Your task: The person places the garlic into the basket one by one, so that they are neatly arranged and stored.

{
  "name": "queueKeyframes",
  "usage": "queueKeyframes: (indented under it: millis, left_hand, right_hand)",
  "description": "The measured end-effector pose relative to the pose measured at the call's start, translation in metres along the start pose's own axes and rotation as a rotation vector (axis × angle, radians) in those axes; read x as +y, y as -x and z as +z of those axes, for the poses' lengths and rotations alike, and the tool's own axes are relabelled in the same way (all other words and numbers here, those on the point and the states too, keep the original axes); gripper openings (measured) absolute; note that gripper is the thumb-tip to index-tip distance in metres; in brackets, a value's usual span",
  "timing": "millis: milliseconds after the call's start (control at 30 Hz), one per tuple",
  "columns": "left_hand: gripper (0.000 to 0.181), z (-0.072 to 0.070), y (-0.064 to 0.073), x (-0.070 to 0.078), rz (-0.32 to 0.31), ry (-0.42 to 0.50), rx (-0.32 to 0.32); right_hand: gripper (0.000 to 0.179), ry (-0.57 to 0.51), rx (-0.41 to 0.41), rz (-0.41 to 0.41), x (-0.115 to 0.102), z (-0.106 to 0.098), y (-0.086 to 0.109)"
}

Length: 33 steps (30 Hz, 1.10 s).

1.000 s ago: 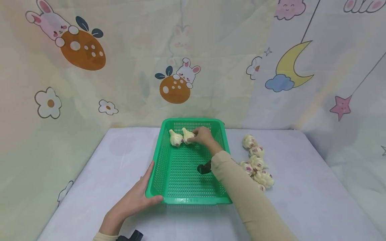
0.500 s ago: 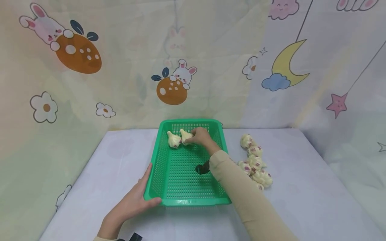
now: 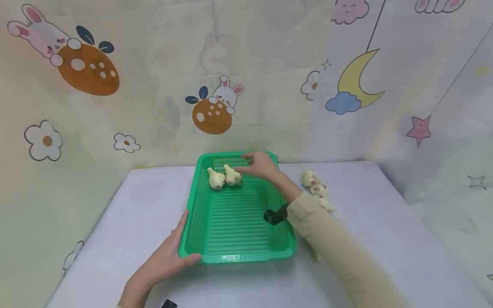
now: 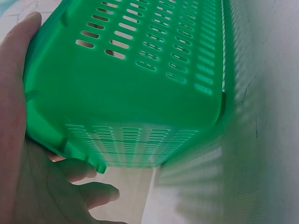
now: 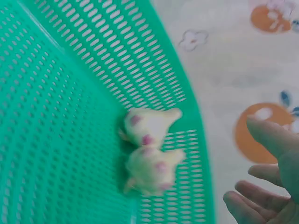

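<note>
Two pale garlic bulbs with purple patches, a left garlic bulb (image 3: pixel 217 179) and a right garlic bulb (image 3: pixel 232 176), lie side by side at the far end of a green plastic basket (image 3: pixel 239 258). Just right of them, my right hand (image 3: pixel 262 166) hovers over the basket's far right part, holding nothing. Its fingers are spread apart in the right wrist view. My left hand (image 3: pixel 165 258) rests against the basket's near left corner. The thumb lies along the front rim, with the fingers reaching along the left side. In the left wrist view those fingers (image 4: pixel 100 193) are extended and separated.
More garlic bulbs (image 3: pixel 319 190) lie on the white-covered table (image 3: pixel 146 214) right of the basket, partly hidden by my right sleeve (image 3: pixel 339 248). A printed cloth backdrop (image 3: pixel 269 85) hangs behind the table. A black wrist camera (image 3: pixel 275 216) overhangs the basket.
My right hand has let go of the right garlic bulb and moved up and right from it. Its forearm now covers more of the loose garlic. The head view has shifted slightly.
</note>
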<state>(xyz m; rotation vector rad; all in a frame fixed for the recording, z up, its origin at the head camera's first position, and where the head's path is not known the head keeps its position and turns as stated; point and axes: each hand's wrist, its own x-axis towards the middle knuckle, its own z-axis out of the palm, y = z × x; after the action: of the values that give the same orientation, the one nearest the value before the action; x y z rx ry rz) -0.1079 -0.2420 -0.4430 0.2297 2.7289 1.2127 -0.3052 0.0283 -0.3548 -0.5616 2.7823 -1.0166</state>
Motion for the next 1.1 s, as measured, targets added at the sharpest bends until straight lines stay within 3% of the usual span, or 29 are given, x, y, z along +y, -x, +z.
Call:
queueKeyframes:
  millis: [167, 367, 600, 767, 933, 1100]
  left_hand:
    - [0.110, -0.001, 0.001, 0.001, -0.008, -0.015, -0.006]
    - [0.110, -0.001, 0.001, 0.002, 0.019, -0.020, 0.001]
    - [0.111, 0.001, 0.000, 0.002, 0.075, -0.029, 0.023]
    - [0.111, 0.001, 0.002, 0.000, 0.080, -0.032, 0.027]
    - [0.111, 0.001, 0.001, -0.001, 0.099, -0.039, 0.032]
    - [0.110, 0.001, 0.000, 0.000, 0.102, -0.037, 0.029]
  right_hand:
    - [0.062, -0.012, -0.004, -0.066, 0.004, -0.029, 0.033]
    - [0.061, 0.016, 0.035, -0.133, 0.027, -0.061, 0.075]
    - [0.054, 0.190, 0.071, -0.269, 0.069, -0.080, 0.119]
    - [0.047, 0.298, 0.000, -0.402, 0.094, -0.076, 0.151]
    - [0.041, 0.430, -0.113, -0.537, 0.105, -0.070, 0.176]
    - [0.046, 0.571, -0.224, -0.594, 0.109, -0.065, 0.190]
